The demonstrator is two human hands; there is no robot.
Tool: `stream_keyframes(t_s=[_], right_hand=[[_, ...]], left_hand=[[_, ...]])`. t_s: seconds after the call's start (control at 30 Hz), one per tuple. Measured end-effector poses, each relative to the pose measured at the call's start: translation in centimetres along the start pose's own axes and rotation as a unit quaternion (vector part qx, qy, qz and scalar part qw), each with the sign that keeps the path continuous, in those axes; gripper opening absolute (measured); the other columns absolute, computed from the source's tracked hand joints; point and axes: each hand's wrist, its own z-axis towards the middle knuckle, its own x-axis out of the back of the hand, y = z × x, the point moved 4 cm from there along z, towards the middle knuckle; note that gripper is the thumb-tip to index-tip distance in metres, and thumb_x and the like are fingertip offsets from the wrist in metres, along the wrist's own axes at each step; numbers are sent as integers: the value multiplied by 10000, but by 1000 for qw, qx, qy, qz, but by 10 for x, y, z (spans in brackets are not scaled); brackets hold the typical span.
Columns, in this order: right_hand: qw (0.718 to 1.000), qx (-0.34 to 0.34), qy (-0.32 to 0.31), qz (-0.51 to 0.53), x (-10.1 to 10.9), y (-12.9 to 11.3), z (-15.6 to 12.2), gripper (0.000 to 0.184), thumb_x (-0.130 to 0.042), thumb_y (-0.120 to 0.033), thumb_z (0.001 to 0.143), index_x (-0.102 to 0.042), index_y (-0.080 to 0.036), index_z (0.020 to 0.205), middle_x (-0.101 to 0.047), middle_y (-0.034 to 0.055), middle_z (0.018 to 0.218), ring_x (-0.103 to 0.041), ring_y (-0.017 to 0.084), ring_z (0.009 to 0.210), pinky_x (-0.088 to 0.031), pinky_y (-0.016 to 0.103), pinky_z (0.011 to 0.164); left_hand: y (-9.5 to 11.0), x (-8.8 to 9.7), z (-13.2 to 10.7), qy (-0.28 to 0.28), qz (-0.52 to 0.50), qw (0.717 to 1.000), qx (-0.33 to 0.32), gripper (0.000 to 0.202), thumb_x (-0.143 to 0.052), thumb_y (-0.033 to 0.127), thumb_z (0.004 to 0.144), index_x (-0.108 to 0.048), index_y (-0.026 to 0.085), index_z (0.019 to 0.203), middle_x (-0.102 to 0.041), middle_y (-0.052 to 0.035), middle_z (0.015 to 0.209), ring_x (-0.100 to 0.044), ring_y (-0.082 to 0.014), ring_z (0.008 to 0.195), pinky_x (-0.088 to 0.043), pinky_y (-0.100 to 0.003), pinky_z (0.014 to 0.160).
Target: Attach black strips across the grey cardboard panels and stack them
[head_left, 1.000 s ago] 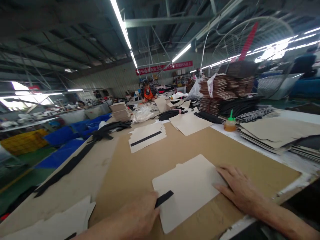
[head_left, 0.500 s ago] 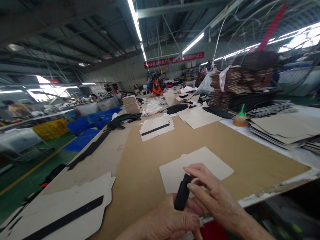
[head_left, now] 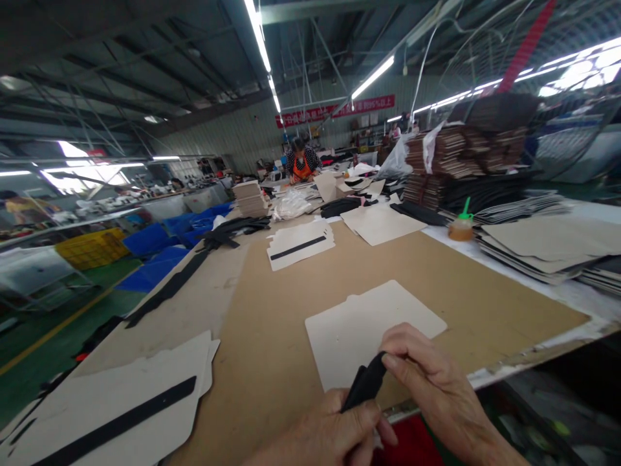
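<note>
A bundle of black strips (head_left: pixel 365 383), apparently fabric, is gripped at its lower end by my left hand (head_left: pixel 334 424). My right hand (head_left: pixel 427 372) pinches the upper end between thumb and fingers. Just beyond both hands lies a pale panel (head_left: pixel 359 323) with rounded corners, flat on the brown board (head_left: pixel 262 336). To the left, a stack of pale panels (head_left: pixel 160 366) carries a long black strip (head_left: pixel 130 414) across its top sheet. Farther up the board, another small stack of pale panels (head_left: pixel 305 254) bears a similar black strip (head_left: pixel 298 248).
At right stand a glue bottle with a green nozzle (head_left: pixel 462 226) and a stack of pale sheets (head_left: pixel 548 243). Brown bundles (head_left: pixel 446 155) rise behind. Blue bins (head_left: pixel 155 259) and a yellow crate (head_left: pixel 92 249) are left of the table. A person in an orange apron (head_left: pixel 303 167) works at the far end.
My right fingers have closed on the top of the black bundle, where they were looser before. The bundle now tilts further right and its upper end is drawn out. The view has shifted slightly.
</note>
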Motion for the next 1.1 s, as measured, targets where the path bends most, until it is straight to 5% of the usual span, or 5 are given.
stream_keyframes(t_s=[0.23,0.33,0.67,0.83,1.1], right_hand=[[994,28,99,-29,-1,5,-1,177,-490,-246,955,-578,-280,1105,-564,27,1054,-568,141,925,-473,242,755],[997,62,28,-46,-14,4,-8,248,-443,-189,961,-566,-294,1150,-527,32,1062,-569,129,930,-479,241,784],[981,-143,-57,116,-24,11,-10,180,-597,-187,802,-551,-246,966,-502,-6,915,-490,132,772,-445,250,668],[979,-131,-57,142,-18,12,-12,239,-614,-276,820,-452,-206,659,-464,-14,786,-469,134,737,-404,244,633],[982,-175,-4,73,-7,30,-7,228,-544,-368,882,-464,-219,729,-445,-60,607,-423,106,565,-337,220,511]], left_hand=[[5,5,3,-15,-52,998,-40,670,-320,736,868,-622,161,1033,-419,74,534,-276,-68,413,-233,-222,441],[6,4,5,-1,-56,998,-38,749,-265,819,810,-626,165,856,-410,62,493,-283,-72,384,-208,-231,412],[12,-2,1,55,90,990,-94,688,-199,759,868,-434,191,559,-405,29,531,-407,-100,517,-286,-249,526],[-1,0,10,52,-12,996,-75,606,-408,784,799,-505,189,738,-355,84,490,-286,-58,397,-181,-237,428],[-16,18,13,68,-165,984,13,718,-646,709,693,-480,181,1150,-491,118,472,-185,-31,271,-157,-205,314]])
